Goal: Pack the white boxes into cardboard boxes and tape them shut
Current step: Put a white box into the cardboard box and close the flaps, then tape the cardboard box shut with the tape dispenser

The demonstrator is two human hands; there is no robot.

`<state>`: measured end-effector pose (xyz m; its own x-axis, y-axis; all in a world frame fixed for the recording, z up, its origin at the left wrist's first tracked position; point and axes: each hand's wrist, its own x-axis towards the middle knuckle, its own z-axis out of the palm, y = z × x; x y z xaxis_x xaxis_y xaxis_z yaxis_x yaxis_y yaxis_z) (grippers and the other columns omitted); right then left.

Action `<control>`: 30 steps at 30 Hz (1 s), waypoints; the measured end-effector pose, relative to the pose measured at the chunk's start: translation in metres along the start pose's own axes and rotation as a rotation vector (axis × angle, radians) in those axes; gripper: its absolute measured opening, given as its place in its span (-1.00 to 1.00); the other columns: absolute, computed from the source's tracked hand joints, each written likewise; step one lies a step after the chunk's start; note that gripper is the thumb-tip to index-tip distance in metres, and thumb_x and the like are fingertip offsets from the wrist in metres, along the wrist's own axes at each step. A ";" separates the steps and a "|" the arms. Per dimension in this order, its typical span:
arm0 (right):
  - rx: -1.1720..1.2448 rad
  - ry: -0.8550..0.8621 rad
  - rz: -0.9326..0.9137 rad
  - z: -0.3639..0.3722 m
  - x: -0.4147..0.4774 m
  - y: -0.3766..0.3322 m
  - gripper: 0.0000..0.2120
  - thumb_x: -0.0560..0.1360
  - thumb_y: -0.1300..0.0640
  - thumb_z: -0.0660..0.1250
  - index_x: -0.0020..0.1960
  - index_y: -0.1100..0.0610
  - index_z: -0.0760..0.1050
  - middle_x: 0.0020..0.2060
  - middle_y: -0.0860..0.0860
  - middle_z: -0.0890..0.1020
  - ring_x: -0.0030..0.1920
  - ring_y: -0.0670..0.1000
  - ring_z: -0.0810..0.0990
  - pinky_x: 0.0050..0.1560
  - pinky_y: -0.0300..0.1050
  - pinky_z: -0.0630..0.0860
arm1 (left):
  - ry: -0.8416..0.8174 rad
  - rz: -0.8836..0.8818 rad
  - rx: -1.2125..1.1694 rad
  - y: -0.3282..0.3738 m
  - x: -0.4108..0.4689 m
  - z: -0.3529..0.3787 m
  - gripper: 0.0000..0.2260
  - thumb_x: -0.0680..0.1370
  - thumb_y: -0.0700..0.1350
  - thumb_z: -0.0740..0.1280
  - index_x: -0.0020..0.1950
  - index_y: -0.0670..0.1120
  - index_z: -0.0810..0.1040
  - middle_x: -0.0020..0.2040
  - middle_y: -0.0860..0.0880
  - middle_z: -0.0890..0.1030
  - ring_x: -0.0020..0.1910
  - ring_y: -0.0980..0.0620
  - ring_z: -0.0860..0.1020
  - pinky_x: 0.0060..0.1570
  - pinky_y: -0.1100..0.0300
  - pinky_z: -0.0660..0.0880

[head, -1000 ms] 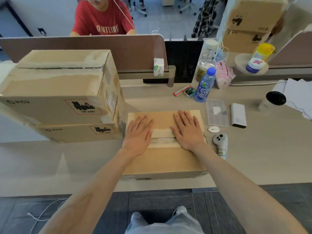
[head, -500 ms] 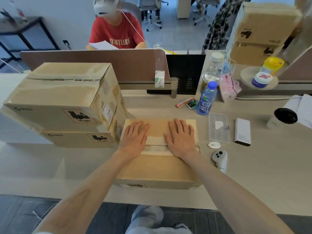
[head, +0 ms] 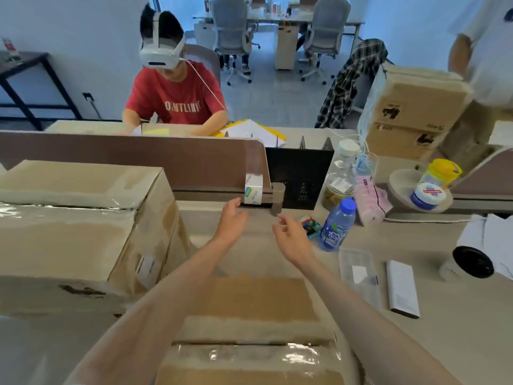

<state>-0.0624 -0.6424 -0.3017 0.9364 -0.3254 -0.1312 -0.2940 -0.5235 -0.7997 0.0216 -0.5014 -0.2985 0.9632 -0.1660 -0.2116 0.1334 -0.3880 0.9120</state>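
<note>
Stack (head: 83, 232) left of carton. Carton (head: 249, 301) at desk (head: 444, 315) front edge, glossy tape by seam. Probably stiff, weighty, slick on tape, so lift by bottom edges. Tape roll (head: 253, 188) beyond carton: likely light, take by rim. Left grip (head: 231, 215) and right grip (head: 291, 234) beyond carton, both loose, empty.

- left hand (head: 231, 220): bare throughout on my feed
- right hand (head: 293, 241): bare likewise
- left forearm (head: 166, 295): bare to my view's lower edge
- right forearm (head: 361, 307): bare, same extent
</note>
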 end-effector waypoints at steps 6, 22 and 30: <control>0.289 0.025 0.103 -0.004 0.075 -0.050 -0.58 0.64 0.01 0.19 0.45 0.14 0.35 0.12 -0.02 0.55 0.08 -0.09 0.44 0.11 -0.22 0.34 | 0.040 -0.078 -0.154 0.019 0.062 0.008 -0.58 0.61 -0.13 0.27 0.44 -0.16 0.30 0.33 -0.11 0.49 0.26 -0.08 0.49 0.27 0.11 0.39; 0.634 -0.117 0.180 -0.002 0.122 -0.054 -0.81 0.51 -0.04 0.42 -0.05 0.09 0.59 -0.18 0.02 0.66 -0.24 -0.03 0.58 -0.27 -0.18 0.47 | 0.129 0.028 -0.272 0.051 0.072 -0.023 -0.93 0.60 -0.02 0.28 -0.02 0.07 0.56 0.00 0.02 0.65 -0.05 0.06 0.60 -0.14 0.12 0.52; 0.746 -0.208 0.231 -0.015 0.110 -0.057 -0.80 0.52 0.00 0.41 0.00 0.12 0.61 -0.20 0.05 0.66 -0.22 0.00 0.60 -0.15 -0.06 0.56 | 0.163 0.054 -0.150 0.106 0.116 -0.025 -0.81 0.54 0.09 0.34 -0.13 0.01 0.62 -0.15 0.07 0.69 -0.33 0.16 0.57 -0.31 0.18 0.46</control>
<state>0.0542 -0.6602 -0.2620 0.9055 -0.1694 -0.3890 -0.3485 0.2262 -0.9096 0.1536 -0.5392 -0.2172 0.9932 -0.0297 -0.1127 0.1023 -0.2414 0.9650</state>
